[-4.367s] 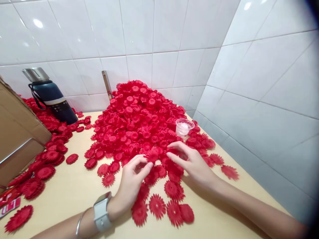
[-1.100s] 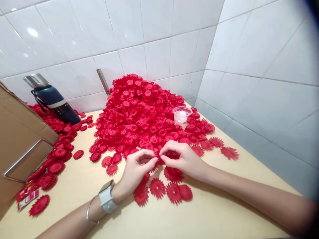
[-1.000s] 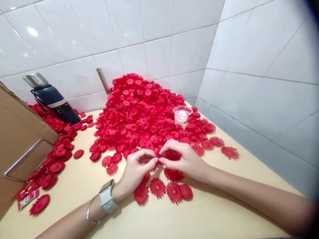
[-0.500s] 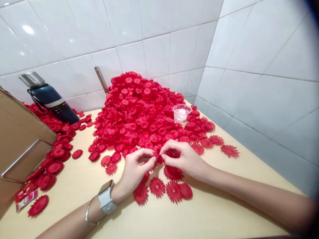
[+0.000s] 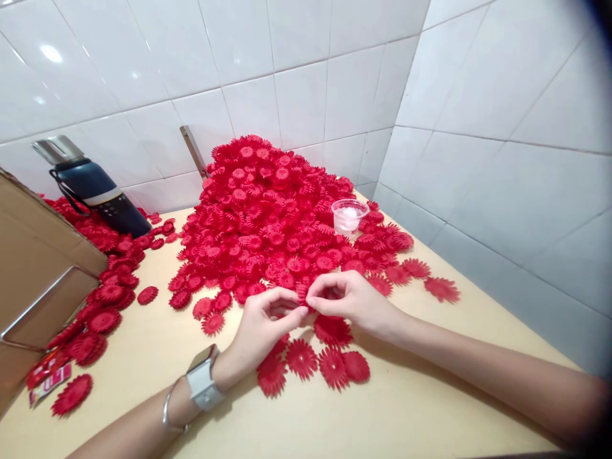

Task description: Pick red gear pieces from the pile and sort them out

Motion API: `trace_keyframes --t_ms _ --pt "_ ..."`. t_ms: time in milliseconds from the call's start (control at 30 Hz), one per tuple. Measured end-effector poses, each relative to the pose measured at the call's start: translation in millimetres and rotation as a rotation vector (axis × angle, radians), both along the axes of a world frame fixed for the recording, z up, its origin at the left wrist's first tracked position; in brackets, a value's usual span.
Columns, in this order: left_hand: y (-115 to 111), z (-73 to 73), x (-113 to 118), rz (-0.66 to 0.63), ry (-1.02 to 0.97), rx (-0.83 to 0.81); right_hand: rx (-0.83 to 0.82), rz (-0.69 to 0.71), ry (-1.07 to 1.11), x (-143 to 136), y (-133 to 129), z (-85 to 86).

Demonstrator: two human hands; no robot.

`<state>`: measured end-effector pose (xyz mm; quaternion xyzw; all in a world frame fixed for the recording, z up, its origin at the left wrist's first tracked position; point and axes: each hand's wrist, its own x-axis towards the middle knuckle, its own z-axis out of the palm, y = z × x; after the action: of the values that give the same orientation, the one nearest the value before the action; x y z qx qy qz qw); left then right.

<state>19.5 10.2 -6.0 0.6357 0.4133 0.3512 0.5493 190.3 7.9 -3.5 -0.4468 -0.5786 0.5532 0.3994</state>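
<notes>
Both hands meet over the table, in front of a tall heap of red fringed flower discs [image 5: 268, 210]. My left hand [image 5: 268, 319], with a watch [image 5: 204, 377] and a bangle on its wrist, pinches one side of a small red flower disc [image 5: 302, 293]. On the other side, the thumb and forefinger of my right hand [image 5: 351, 299] are pressed together on the same disc. Fingertips hide most of it. Below the hands lie several loose flower discs [image 5: 302, 359], some overlapping.
A clear plastic cup [image 5: 350, 218] with something white inside stands at the heap's right. On the left are a dark blue flask [image 5: 102, 191], a cardboard box [image 5: 43, 255] with a metal frame, and a small packet [image 5: 50, 386]. White tiled walls [image 5: 306, 44] enclose the table.
My right thumb and forefinger have closed together at the disc, and my left thumb has shifted slightly up and right. The heap and the loose discs look unchanged.
</notes>
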Motion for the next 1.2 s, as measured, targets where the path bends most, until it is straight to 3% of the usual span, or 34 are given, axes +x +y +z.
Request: trace_keyframes --t_ms 267,433,633,700,800,1000,1200 --pt "0 -1.1 -2 0.005 -0.021 -0.009 -0.011 0.089 0.081 4 2 -3.1" --pt "0 -1.7 -1 0.019 0.026 0.025 0.064 0.082 -0.017 1 0 0.4" --pt "2 2.0 0 0.157 0.022 0.014 0.206 -0.364 -0.061 18 16 6.1" --pt "2 2.9 1 0.162 0.024 0.009 0.200 -0.404 -0.078 24 20 5.8" --pt "2 3.4 1 0.165 0.019 -0.009 0.256 -0.345 -0.123 21 17 4.7" --pt "-1 3.6 1 0.086 0.086 0.072 0.312 -0.066 -0.254 2 -2 5.8" --pt "-2 3.2 0 0.031 0.142 0.143 0.332 -0.021 -0.285 -2 -7 2.1"
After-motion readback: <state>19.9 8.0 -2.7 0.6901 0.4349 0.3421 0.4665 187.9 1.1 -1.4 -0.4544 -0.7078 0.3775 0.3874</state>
